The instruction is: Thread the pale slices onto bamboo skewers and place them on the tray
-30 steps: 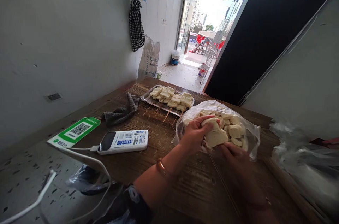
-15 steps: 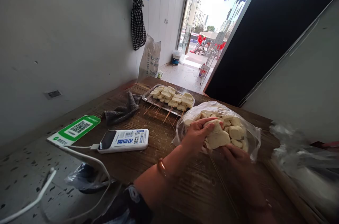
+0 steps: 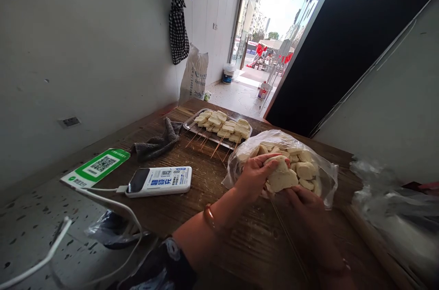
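Observation:
My left hand (image 3: 255, 174) grips pale slices that look like steamed bun (image 3: 281, 175), thumb on top and fingers behind, above an open clear plastic bag (image 3: 327, 178). More pale slices (image 3: 305, 171) fill the bag. At the lower right edge of the held slices, my right hand (image 3: 307, 205) is closed in a pinch; what lies between its fingers is hidden. A thin, skewer-like line (image 3: 286, 230) runs down from beneath the slices. Beyond, a metal tray (image 3: 188, 126) carries skewered slices (image 3: 219, 120), their sticks pointing toward me.
On the wooden table (image 3: 219, 207) lie a dark grey cloth (image 3: 159, 141), a white power bank (image 3: 171, 180) with a cable, and a green QR-code card (image 3: 99, 166). Crumpled clear plastic (image 3: 387, 207) sits at the right. A white bag (image 3: 195, 75) stands by the wall.
Almost nothing differs. Both hands keep their place on and beside the slices, and the right hand's fingers have shifted very slightly.

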Demonstrator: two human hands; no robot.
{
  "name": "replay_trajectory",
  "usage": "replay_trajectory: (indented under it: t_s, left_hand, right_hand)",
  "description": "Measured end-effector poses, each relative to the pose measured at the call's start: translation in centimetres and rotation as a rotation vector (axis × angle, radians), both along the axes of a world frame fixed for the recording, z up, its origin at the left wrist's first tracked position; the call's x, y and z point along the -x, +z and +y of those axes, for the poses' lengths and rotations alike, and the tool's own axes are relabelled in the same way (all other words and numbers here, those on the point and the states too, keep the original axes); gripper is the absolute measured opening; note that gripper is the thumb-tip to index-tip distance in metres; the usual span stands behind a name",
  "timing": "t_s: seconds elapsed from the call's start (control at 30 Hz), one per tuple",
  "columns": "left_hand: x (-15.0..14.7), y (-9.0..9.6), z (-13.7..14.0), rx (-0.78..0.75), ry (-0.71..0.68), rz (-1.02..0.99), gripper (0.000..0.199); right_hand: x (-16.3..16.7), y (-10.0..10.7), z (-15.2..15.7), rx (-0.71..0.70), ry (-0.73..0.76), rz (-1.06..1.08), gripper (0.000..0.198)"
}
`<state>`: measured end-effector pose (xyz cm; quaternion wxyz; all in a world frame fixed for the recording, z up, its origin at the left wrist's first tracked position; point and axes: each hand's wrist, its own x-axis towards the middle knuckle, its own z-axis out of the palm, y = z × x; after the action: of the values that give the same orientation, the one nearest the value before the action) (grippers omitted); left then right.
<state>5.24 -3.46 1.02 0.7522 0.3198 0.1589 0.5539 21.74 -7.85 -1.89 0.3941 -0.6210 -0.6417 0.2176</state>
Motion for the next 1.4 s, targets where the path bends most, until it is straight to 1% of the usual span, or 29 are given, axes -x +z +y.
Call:
replay_trajectory:
  t_s: [0.1, 0.27, 0.37, 0.63, 0.7, 0.83, 0.93, 1.0, 1.1, 1.2, 1.27, 1.33, 1.4]
  left_hand:
    - [0.0, 0.1, -0.1, -0.002, -0.004, -0.001, 0.044]
    - [-0.1, 0.2, -0.2, 0.013, -0.002, 0.001, 0.043]
    - [-0.2, 0.2, -0.2, 0.017, -0.004, -0.001, 0.043]
    - [-0.3, -0.1, 0.0, -0.011, 0.009, 0.054, 0.041]
    - [-0.2, -0.3, 0.2, -0.003, 0.01, 0.065, 0.043]
    - [0.2, -0.8, 1.2, 0.035, 0.059, 0.063, 0.044]
    - [0.5, -1.2, 1.9, 0.039, 0.104, 0.038, 0.043]
    - [0.6, -1.3, 2.1, 0.039, 0.091, 0.03, 0.045]
    - [0.7, -1.3, 2.1, 0.059, 0.056, 0.051, 0.055]
    - [0.8, -1.1, 1.9, 0.099, 0.065, 0.081, 0.069]
    - [0.8, -1.1, 1.9, 0.099, 0.08, 0.097, 0.075]
    - [0.7, -1.1, 1.9, 0.058, 0.068, 0.112, 0.072]
    - [0.6, -1.0, 1.9, 0.007, 0.037, 0.132, 0.062]
  right_hand:
    - [0.1, 0.1, 0.0, -0.002, -0.032, -0.021, 0.039]
    - [0.4, 0.4, 0.0, -0.014, -0.025, -0.013, 0.039]
    - [0.5, 0.2, 0.1, -0.019, -0.034, -0.006, 0.039]
    - [1.2, -0.2, 0.1, 0.015, -0.061, 0.104, 0.038]
    - [1.3, -0.2, 0.2, 0.029, -0.037, 0.125, 0.037]
    - [1.2, -0.4, 0.5, 0.076, 0.076, 0.189, 0.032]
    - [1.2, -0.6, 0.6, 0.09, 0.094, 0.216, 0.034]
    - [1.1, -0.7, 0.6, 0.077, 0.084, 0.227, 0.033]
    - [1.0, -0.8, 0.6, 0.041, 0.077, 0.248, 0.033]
    - [0.9, -1.0, 0.7, 0.039, 0.067, 0.264, 0.034]
    - [0.8, -1.2, 0.8, 0.044, 0.063, 0.276, 0.035]
    - [0.7, -1.2, 0.8, 0.029, 0.056, 0.288, 0.035]
    - [0.7, -1.2, 0.9, 0.001, 0.042, 0.291, 0.035]
